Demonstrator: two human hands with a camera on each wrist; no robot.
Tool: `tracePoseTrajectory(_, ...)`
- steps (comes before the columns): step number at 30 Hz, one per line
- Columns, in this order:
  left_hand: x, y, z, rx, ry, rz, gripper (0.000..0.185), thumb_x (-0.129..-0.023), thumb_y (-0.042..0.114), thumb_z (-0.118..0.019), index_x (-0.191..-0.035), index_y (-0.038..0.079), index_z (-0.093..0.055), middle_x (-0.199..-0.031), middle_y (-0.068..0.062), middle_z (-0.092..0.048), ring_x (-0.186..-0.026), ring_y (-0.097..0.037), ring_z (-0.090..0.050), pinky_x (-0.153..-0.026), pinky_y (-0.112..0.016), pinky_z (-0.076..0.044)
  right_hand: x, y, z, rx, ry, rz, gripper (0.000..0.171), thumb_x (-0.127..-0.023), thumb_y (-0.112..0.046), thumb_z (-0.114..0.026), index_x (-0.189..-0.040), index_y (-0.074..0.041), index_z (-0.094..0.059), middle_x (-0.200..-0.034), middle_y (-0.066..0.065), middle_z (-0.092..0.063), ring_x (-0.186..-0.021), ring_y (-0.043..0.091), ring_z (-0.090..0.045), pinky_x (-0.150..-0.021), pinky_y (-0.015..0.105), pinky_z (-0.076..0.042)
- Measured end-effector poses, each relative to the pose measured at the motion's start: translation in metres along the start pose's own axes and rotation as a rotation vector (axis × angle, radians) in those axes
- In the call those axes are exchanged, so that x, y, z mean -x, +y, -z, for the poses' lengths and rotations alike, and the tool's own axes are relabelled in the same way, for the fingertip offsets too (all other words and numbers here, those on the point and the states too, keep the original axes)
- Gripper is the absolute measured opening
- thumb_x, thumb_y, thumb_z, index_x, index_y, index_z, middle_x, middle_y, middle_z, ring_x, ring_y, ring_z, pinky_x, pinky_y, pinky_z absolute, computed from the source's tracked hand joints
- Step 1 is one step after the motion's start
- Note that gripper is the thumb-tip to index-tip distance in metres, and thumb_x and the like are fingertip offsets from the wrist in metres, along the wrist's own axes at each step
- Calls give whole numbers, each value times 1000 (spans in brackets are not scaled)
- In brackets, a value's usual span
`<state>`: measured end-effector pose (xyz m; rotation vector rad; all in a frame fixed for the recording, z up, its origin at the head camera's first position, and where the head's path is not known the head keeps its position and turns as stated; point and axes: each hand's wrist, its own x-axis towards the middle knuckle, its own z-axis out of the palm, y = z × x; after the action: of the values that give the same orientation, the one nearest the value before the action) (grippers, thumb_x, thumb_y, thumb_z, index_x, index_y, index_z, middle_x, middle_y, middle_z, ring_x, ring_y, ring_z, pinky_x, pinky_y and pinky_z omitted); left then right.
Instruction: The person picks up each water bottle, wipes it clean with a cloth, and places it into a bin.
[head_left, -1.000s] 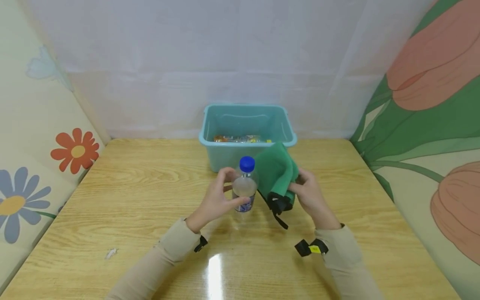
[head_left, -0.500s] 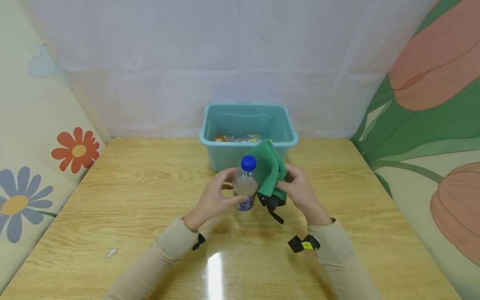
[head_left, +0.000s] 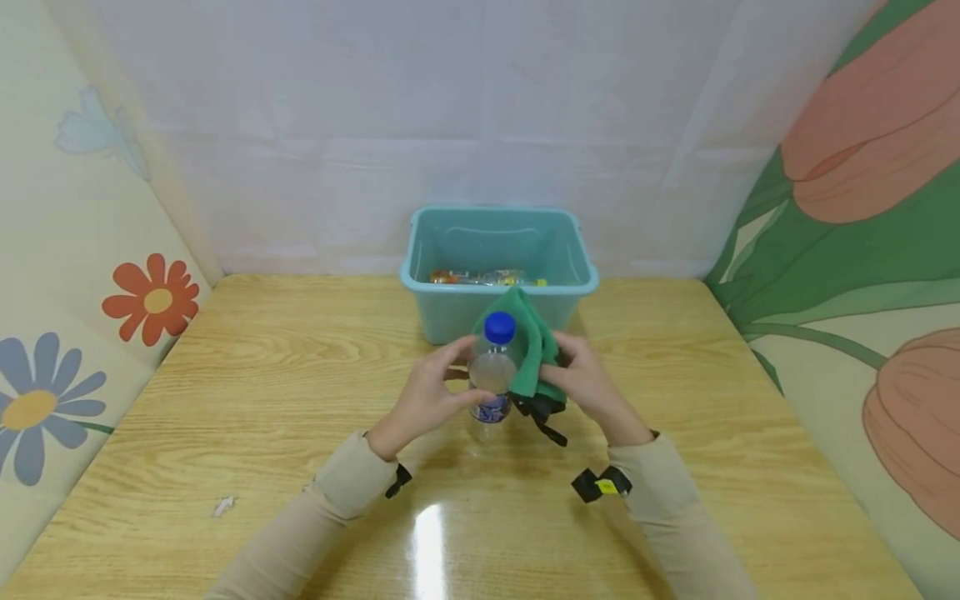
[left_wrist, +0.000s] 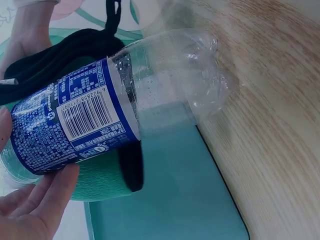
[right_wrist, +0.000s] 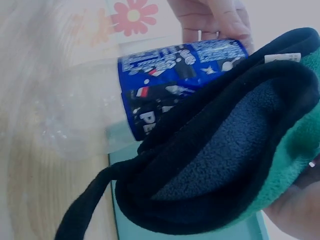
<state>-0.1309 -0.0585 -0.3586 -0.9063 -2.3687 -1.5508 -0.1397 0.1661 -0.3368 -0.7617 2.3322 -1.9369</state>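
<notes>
Since the earlier frames the right hand (head_left: pixel 588 387) has carried the green cloth (head_left: pixel 529 350) leftward until it lies against the bottle (head_left: pixel 491 375); a second ago the two stood apart. Left hand (head_left: pixel 427 396) and bottle have barely shifted.

One bottle, clear plastic, blue cap (head_left: pixel 499 327) on, blue label (left_wrist: pixel 75 117), is held upright just above the table (head_left: pixel 247 392), in front of the bin (head_left: pixel 450 312). Its lower body looks clear; whether any liquid is inside cannot be told. The left hand grips it round the label, fingers and thumb curled about it, as the left wrist view confirms.

One cloth, green fleece outside with a dark lining (right_wrist: pixel 235 145) and black edging, is pinched in the right hand's curled fingers. The right wrist view shows its open mouth set beside the bottle's label, touching it. A black strap (head_left: pixel 551 433) hangs from the cloth's lower edge toward the table.

One teal bin stands at the table's far edge, just behind the hands. It holds a low layer of small colourful items (head_left: pixel 480 276), orange and yellow among them; their number and kind are too small to tell.

One small pale scrap (head_left: pixel 222 505) lies on the table, well to the left of the hands.
</notes>
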Motion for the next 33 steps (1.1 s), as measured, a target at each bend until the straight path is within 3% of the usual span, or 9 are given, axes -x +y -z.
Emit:
tracePoseTrajectory(7, -1, 1, 1, -16, -15, -8, 72, -67, 13, -80, -128, -3, -45, -104, -16, -62, -91, -26, -61, -74, -22, -54, 1, 8, -3, 45, -47, -51, 23, -79, 5, -57, -102, 8, -59, -89, 12, -60, -79, 20, -55, -71, 33, -51)
tracePoseTrajectory(15, 0, 2, 0, 12, -21, -19, 73, -67, 10, -79, -129, -6, -43, -105, -18, -61, -93, -29, -61, -74, -37, -56, 2, 18, -7, 79, -68, -94, 22, -83, 2, -58, -104, 5, -61, -87, 10, -60, -77, 19, -54, -69, 30, -51)
tracePoseTrajectory(21, 0, 1, 0, 24, -26, -17, 72, -69, 9, -78, -129, -6, -42, -105, -18, -61, -93, -29, -60, -75, -38, -55, 4, 23, -10, 98, -65, -113, 19, -81, 1, -59, -100, 5, -61, -84, 9, -61, -76, 19, -53, -71, 33, -48)
tracePoseTrajectory(33, 0, 0, 0, 16, -30, -22, 72, -69, 9, -78, -129, -7, -41, -104, -17, -61, -93, -28, -60, -76, -36, -55, 8, 30, -14, 97, -104, -161, 25, -83, -1, -59, -107, 5, -60, -96, 12, -64, -82, 19, -55, -75, 33, -48)
